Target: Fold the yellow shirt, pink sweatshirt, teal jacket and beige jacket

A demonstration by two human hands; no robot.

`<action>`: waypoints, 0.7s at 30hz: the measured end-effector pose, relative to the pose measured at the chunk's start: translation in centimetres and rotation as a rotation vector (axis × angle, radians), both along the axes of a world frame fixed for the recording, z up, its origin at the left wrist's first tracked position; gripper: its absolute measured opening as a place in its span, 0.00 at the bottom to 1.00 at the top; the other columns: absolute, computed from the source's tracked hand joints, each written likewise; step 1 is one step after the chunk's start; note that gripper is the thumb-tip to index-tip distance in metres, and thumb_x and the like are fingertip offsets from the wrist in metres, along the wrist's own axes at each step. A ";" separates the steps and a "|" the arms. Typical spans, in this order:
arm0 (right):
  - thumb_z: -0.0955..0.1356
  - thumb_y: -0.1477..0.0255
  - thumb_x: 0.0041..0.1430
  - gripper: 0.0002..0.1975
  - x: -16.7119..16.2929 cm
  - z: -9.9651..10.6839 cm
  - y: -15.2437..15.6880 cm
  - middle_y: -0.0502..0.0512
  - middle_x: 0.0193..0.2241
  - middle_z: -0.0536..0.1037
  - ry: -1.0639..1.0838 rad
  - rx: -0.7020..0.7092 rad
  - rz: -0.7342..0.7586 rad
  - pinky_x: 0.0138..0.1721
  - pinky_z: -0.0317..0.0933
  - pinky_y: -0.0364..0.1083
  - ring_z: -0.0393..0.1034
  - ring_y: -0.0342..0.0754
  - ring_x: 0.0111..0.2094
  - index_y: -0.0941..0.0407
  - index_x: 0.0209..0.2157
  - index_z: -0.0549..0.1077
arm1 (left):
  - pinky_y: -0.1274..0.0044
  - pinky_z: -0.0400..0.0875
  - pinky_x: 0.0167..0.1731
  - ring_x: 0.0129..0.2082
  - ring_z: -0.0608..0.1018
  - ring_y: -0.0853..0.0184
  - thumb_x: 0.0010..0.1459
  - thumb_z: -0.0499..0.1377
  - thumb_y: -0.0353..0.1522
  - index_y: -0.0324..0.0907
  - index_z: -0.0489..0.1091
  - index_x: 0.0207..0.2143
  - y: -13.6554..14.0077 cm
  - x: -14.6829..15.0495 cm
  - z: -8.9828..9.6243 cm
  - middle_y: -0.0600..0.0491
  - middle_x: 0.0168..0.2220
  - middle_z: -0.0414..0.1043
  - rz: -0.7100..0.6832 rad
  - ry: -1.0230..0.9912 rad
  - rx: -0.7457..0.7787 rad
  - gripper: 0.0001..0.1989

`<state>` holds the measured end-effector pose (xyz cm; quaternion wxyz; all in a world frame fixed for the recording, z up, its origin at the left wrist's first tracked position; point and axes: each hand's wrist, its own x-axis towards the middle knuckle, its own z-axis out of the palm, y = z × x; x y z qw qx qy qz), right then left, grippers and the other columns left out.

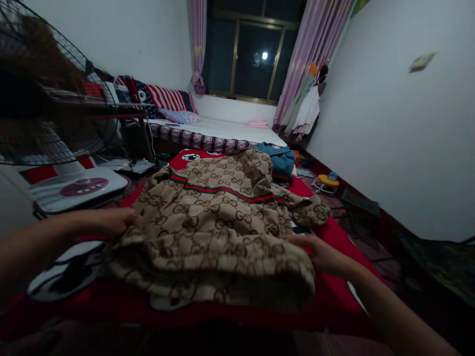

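Note:
A beige jacket (222,212) with a brown repeating logo print lies spread on a red patterned cloth (341,252). Across its body runs a green and red stripe. My left hand (120,221) is closed on the jacket's left side near the hem. On the opposite side, my right hand (315,249) grips the jacket's edge, its fingers partly hidden by the fabric. The hem nearest me is lifted a little and blurred. One sleeve (309,210) extends to the right, and a folded teal garment (278,158) sits beyond the jacket.
A fan (79,183) stands close on the left, beside a desk (129,113). Behind is a bed (218,132) under a window. To the right are a yellow stool (328,180), a dark folding chair (359,210) and hanging clothes (308,111).

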<state>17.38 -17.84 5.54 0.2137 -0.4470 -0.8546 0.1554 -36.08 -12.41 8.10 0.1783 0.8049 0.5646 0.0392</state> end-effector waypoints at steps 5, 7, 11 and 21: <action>0.63 0.71 0.50 0.12 1.8 2.2 4.4 0.54 0.32 0.81 0.265 -0.015 -0.270 0.38 0.70 0.49 0.76 0.51 0.34 0.54 0.30 0.78 | 0.73 0.73 0.36 0.32 0.79 0.60 0.41 0.52 0.28 0.40 0.79 0.28 5.1 6.5 3.6 0.52 0.28 0.79 -0.096 0.148 -0.237 0.16; 0.63 0.71 0.51 0.11 1.2 2.2 7.7 0.55 0.34 0.81 0.242 0.185 -0.443 0.40 0.68 0.50 0.75 0.52 0.36 0.55 0.32 0.77 | 0.73 0.69 0.47 0.43 0.78 0.60 0.49 0.52 0.29 0.43 0.78 0.40 7.8 11.2 3.7 0.51 0.41 0.79 -0.122 0.131 0.031 0.19; 0.67 0.67 0.53 0.19 -0.5 -1.4 12.8 0.62 0.47 0.76 -0.011 0.445 -0.615 0.49 0.61 0.55 0.69 0.57 0.49 0.57 0.47 0.72 | 0.70 0.62 0.56 0.57 0.69 0.60 0.60 0.51 0.38 0.43 0.68 0.55 10.3 20.1 -0.9 0.47 0.56 0.68 -0.106 -0.002 0.385 0.22; 0.65 0.56 0.57 0.15 1.5 -3.7 14.1 0.54 0.26 0.76 -0.289 0.330 -0.730 0.26 0.53 0.45 0.71 0.51 0.28 0.53 0.34 0.71 | 0.56 0.51 0.61 0.66 0.49 0.47 0.59 0.51 0.51 0.49 0.62 0.60 9.4 23.6 -9.2 0.48 0.65 0.54 -0.034 -0.052 0.529 0.30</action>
